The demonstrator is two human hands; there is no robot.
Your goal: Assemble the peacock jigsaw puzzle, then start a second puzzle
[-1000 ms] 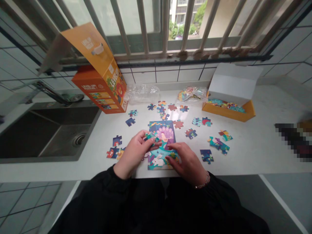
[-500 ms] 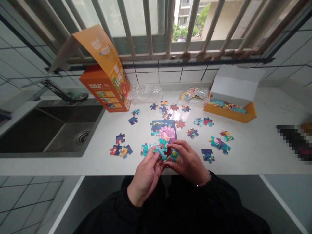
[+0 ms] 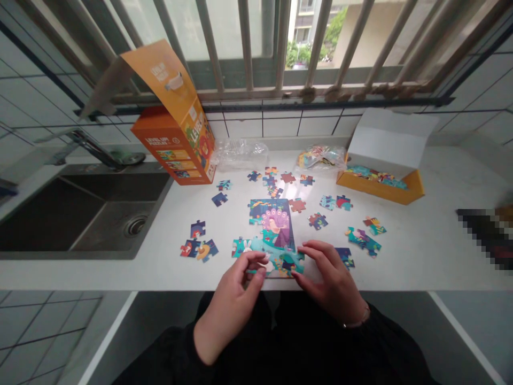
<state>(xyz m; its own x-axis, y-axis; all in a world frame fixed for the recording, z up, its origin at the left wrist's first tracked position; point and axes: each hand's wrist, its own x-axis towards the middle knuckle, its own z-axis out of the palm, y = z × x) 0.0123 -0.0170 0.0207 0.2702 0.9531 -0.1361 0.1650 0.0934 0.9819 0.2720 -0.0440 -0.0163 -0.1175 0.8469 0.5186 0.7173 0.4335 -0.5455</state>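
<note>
A partly joined jigsaw puzzle [image 3: 276, 222] with a pink-purple peacock lies flat on the counter before me. Along its near edge runs a teal row of pieces with a dark patch and orange spots. My left hand [image 3: 236, 291] is curled at the left part of this row, thumb and index finger around a teal-and-white puzzle piece [image 3: 271, 264]; its fingers partly cover the piece. At the row's right end, my right hand [image 3: 331, 278] has thumb and fingers on opposite edges of a teal puzzle piece [image 3: 298, 258]. A rabbit piece [image 3: 242, 246] juts out above my left fingers.
Loose pieces [image 3: 318, 220] lie around the puzzle on the white counter [image 3: 160, 275]. An orange puzzle box [image 3: 172, 144] stands at the left, beside the sink [image 3: 92, 214]. Clear plastic [image 3: 242, 154], a bag of pieces [image 3: 320, 158] and an opened yellow box [image 3: 377, 187] sit at the back.
My hands have moved apart, the left slightly leftward and the right to the right. The teal piece held up in my left hand is now down at the puzzle's near row.
</note>
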